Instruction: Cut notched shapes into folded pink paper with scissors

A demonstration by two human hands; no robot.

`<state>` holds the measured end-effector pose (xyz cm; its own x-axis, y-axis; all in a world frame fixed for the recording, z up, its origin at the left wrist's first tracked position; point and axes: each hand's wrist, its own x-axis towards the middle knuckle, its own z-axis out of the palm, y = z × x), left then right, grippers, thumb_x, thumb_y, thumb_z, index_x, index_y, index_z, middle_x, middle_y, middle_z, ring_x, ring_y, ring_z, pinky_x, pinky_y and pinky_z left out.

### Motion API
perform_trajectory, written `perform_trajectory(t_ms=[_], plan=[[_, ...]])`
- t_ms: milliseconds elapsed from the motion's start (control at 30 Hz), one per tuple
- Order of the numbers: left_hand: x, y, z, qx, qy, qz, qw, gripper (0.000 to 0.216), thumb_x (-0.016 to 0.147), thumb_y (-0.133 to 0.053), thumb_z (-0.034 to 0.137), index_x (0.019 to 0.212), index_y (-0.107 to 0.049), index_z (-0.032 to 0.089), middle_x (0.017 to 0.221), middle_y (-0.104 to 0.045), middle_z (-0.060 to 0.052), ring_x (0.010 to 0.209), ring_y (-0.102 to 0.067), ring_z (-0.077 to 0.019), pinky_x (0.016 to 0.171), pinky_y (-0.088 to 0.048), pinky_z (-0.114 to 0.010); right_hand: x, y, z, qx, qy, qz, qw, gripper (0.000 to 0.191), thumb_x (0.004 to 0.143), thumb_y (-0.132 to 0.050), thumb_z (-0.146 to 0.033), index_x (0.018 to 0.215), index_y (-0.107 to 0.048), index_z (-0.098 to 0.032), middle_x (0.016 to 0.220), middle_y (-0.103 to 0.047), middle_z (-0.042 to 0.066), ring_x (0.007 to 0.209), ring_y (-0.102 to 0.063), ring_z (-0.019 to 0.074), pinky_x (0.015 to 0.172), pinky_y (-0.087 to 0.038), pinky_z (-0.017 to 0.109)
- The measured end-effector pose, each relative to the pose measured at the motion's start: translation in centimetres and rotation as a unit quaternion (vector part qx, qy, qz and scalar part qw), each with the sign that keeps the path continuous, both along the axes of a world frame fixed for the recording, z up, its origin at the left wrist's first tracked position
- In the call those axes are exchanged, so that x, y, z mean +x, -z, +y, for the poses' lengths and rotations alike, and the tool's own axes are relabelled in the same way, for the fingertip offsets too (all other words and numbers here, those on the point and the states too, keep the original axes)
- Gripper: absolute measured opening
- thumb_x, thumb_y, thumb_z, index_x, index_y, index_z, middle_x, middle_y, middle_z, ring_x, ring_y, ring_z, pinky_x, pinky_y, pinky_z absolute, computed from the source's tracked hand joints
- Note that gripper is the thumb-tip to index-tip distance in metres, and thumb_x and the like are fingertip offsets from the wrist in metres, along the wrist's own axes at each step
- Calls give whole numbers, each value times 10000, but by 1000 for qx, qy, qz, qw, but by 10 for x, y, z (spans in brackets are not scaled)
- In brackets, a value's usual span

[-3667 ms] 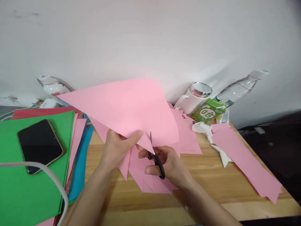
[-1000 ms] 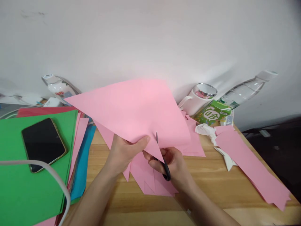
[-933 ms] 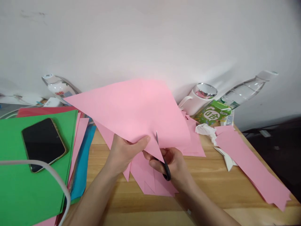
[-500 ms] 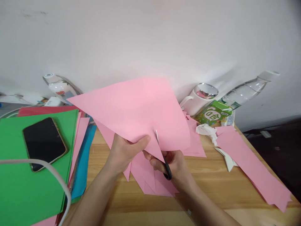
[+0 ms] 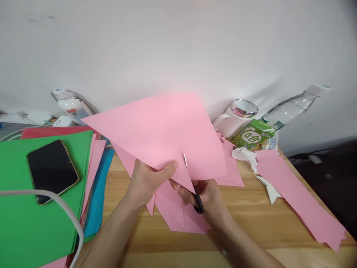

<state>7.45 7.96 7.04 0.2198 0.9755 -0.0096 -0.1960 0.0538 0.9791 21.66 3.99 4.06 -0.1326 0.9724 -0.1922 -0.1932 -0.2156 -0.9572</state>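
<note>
My left hand (image 5: 147, 180) pinches the lower edge of a large pink paper sheet (image 5: 161, 130), holding it raised above the wooden table (image 5: 251, 216). My right hand (image 5: 205, 193) grips black-handled scissors (image 5: 195, 193). The scissors' blade pokes up through the sheet near its bottom corner, just right of my left thumb. Pink paper scraps (image 5: 173, 212) lie under both hands.
A stack of green, red, blue and pink paper (image 5: 33, 208) lies at left with a black phone (image 5: 51, 170) on top and a white cable (image 5: 55, 208) across it. At the back stand a white mug (image 5: 234, 117), a green carton (image 5: 252, 134) and two bottles. A long pink strip (image 5: 298, 197) lies at right.
The scissors' blade has advanced a little further up into the pink sheet, and the sheet has shifted slightly. Both hands keep their grips.
</note>
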Motion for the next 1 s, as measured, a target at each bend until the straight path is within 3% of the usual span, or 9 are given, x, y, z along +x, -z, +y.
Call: perform_trajectory(t_ms=[300, 500, 633, 900, 1000], plan=[[0, 0, 1, 2, 3, -10, 1000, 80, 741, -630, 154, 676, -598, 188, 462, -611, 42, 381, -574, -139, 364, -466, -231, 1, 1, -1, -13, 17, 10, 1000, 289, 532, -809, -219, 603, -533, -173, 497, -512, -50, 408, -446, 81, 401, -415, 212], [2, 3, 0, 2, -11, -8, 1000, 112, 736, -630, 146, 642, -583, 185, 457, -606, 39, 367, -558, -129, 356, -465, -228, 1, -3, 0, 4, -38, 100, 994, 201, 585, -795, -175, 693, -625, -176, 658, -590, -27, 627, -527, 110, 611, -458, 224], [3, 1, 0, -9, -12, -9, 1000, 104, 726, -642, 156, 645, -582, 182, 455, -600, 41, 374, -562, -132, 356, -462, -226, 1, -3, 1, 23, -36, 125, 991, 240, 561, -810, -161, 725, -636, -182, 709, -628, -19, 725, -572, 141, 681, -458, 239], [2, 3, -1, -19, 14, 2, 1000, 138, 753, -627, 215, 626, -593, 172, 450, -607, 7, 397, -576, -149, 410, -491, -258, 1, -2, 2, 27, -20, 89, 995, 170, 605, -785, -178, 702, -645, -187, 675, -647, -11, 690, -612, 166, 697, -498, 286], [2, 3, -2, -18, 6, 8, 1000, 108, 735, -640, 199, 642, -599, 165, 446, -611, 4, 381, -571, -150, 418, -501, -271, 0, -2, 2, 33, 9, 79, 996, 202, 586, -797, -163, 714, -644, -193, 751, -672, 1, 737, -627, 175, 701, -519, 289]])
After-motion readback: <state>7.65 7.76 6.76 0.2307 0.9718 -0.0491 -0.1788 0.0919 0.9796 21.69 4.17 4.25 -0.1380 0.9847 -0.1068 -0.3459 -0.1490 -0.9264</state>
